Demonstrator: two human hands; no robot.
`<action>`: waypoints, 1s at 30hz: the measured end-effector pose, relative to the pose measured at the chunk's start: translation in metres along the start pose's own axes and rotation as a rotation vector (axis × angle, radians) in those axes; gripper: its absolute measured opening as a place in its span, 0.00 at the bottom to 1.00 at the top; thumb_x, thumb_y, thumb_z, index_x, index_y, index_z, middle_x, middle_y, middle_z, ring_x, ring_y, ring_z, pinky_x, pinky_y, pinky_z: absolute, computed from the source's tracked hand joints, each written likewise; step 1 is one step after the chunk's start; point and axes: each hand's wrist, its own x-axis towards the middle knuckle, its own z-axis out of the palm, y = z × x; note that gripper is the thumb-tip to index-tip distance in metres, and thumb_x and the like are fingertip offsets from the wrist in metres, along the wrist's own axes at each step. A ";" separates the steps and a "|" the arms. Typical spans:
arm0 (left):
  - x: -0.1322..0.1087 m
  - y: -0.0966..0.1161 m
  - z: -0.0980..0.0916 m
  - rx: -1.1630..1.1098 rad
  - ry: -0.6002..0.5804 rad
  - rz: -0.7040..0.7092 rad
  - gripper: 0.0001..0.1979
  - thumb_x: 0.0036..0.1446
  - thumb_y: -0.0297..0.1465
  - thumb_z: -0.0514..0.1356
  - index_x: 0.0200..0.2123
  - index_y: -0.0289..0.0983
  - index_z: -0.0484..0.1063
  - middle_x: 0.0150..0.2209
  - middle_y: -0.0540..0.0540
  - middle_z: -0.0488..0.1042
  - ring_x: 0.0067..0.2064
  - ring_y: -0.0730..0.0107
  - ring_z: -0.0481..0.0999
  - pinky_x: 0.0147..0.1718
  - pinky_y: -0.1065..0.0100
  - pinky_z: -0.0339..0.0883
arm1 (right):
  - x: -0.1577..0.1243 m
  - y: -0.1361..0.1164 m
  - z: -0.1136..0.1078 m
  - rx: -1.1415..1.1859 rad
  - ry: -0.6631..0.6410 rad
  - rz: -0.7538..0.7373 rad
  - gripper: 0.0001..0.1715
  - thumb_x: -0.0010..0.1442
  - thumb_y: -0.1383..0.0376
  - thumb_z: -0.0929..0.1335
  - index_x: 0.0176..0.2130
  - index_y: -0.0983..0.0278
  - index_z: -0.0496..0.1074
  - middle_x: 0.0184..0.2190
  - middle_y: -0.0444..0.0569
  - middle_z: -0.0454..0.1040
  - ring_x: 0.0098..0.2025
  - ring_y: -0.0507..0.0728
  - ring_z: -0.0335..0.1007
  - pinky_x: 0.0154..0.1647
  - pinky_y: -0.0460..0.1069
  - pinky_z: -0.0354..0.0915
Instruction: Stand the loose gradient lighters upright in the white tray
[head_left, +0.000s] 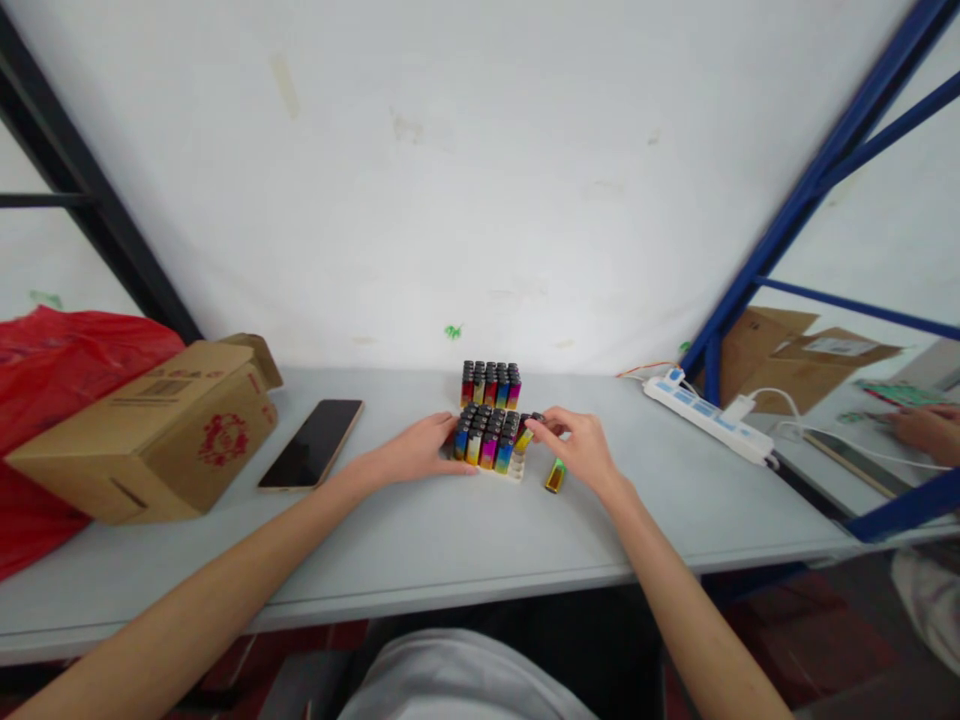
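Observation:
A white tray [510, 473] holds rows of colourful lighters [489, 450] with black tops, several slots at its right side showing bare. My left hand [425, 447] rests against the tray's left side, thumb along its front edge and fingers at the lighters. At the right end, my right hand [576, 443] pinches a yellow lighter [524, 440], which is tilted over the tray. One loose lighter [555, 476] lies on the table just below my right hand. Behind the tray stands a second block of lighters [491, 385], close to the wall.
To the left are a black phone [312, 445], a cardboard box [150, 430] and a red plastic bag [45, 350]. A white power strip [709, 418] lies at the right, near a blue metal frame [795, 215]. Beyond it a person's hand [930, 432] shows.

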 end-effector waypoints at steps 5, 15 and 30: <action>0.000 0.000 -0.001 0.002 -0.002 -0.008 0.34 0.54 0.56 0.67 0.55 0.38 0.74 0.53 0.39 0.77 0.54 0.47 0.76 0.57 0.55 0.69 | 0.001 0.004 0.001 -0.047 -0.125 0.007 0.20 0.66 0.50 0.70 0.29 0.59 0.72 0.26 0.46 0.79 0.25 0.55 0.69 0.28 0.48 0.61; 0.001 0.001 0.001 0.014 0.002 -0.009 0.33 0.54 0.56 0.67 0.53 0.37 0.75 0.52 0.38 0.78 0.54 0.46 0.77 0.58 0.55 0.68 | 0.002 -0.006 -0.028 -0.263 -0.217 0.022 0.24 0.68 0.47 0.67 0.29 0.59 0.75 0.19 0.44 0.72 0.22 0.55 0.63 0.28 0.49 0.54; 0.000 -0.001 0.002 0.007 0.003 -0.003 0.35 0.54 0.54 0.68 0.57 0.38 0.73 0.55 0.38 0.77 0.55 0.48 0.76 0.59 0.55 0.67 | -0.003 0.034 -0.022 -0.518 -0.307 0.232 0.13 0.58 0.63 0.75 0.44 0.61 0.77 0.27 0.48 0.77 0.31 0.59 0.72 0.33 0.49 0.59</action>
